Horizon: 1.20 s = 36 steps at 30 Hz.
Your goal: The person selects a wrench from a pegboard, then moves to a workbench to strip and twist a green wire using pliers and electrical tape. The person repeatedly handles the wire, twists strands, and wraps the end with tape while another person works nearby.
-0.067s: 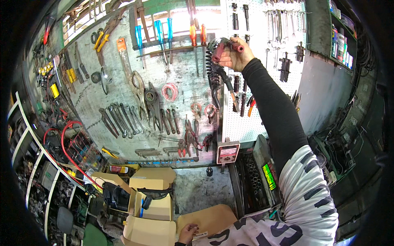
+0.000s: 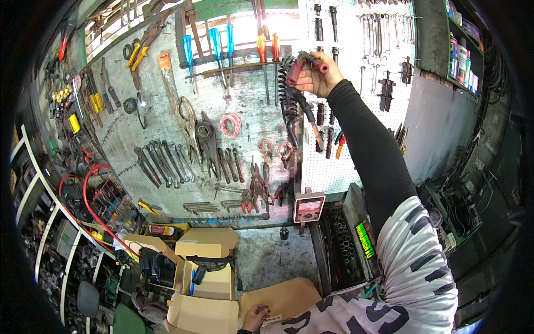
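High on the tool wall, my right hand (image 2: 325, 77) is closed round a dark tool with thick red handles (image 2: 295, 72); its working end is hidden among hanging gear. Beside it hang a black coiled cord (image 2: 285, 92) and a brush-like tool with a wooden part (image 2: 312, 119). At the lower edge my left hand (image 2: 255, 318) lies over a brown cardboard flap (image 2: 286, 292), fingers curled in; whatever they may hold is hidden.
Open cardboard boxes (image 2: 203, 317) stand at the lower left, one with a blue pen-like item (image 2: 192, 282). Wrenches (image 2: 164, 161), pliers (image 2: 257, 181) and screwdrivers (image 2: 216, 42) hang on the wall. A panel meter (image 2: 308, 207) and a socket tray (image 2: 340, 239) are near the bench.
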### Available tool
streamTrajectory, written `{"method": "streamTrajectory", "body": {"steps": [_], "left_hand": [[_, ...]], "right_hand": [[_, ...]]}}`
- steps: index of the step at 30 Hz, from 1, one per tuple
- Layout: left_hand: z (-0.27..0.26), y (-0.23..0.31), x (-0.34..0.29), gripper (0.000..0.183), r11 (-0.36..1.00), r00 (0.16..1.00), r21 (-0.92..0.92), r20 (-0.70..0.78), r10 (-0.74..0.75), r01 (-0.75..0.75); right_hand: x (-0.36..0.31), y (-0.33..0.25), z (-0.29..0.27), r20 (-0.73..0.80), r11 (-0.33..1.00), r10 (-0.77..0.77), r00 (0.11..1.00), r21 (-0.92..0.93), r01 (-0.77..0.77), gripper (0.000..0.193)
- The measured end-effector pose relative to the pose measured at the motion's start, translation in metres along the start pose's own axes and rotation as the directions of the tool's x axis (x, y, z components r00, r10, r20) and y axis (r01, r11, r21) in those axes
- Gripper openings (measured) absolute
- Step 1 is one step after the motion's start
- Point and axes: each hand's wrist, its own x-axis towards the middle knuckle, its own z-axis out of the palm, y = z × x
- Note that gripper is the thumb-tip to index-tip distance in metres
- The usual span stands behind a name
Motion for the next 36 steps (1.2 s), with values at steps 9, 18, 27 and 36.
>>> {"method": "streamTrajectory", "body": {"steps": [9, 18, 27, 36], "left_hand": [[0.017, 0.029, -0.028, 0.028, 0.997, 0.994, -0.027, 0.081, -0.072, 0.074], [0.051, 0.084, -0.083, 0.023, 0.997, 0.994, 0.032, -0.085, 0.075, -0.073], [0.146, 0.084, -0.179, 0.026, 0.957, 0.902, 0.162, -0.324, 0.284, -0.242], [0.219, -0.035, -0.449, 0.023, 0.991, 0.465, -0.02, -0.882, -0.079, 0.131]], "right_hand": [[-0.02, -0.003, 0.024, -0.443, 0.932, -0.186, 0.877, -0.362, 0.015, 0.041], [-0.201, 0.039, 0.123, -0.135, 0.516, -0.78, 0.612, -0.691, 0.506, 0.017], [-0.405, 0.288, 0.133, 0.048, 0.971, 0.097, 0.994, -0.225, -0.084, 0.023], [-0.57, 0.32, 0.338, 0.86, 0.922, 0.274, 0.43, -0.107, -0.372, 0.012]]}}
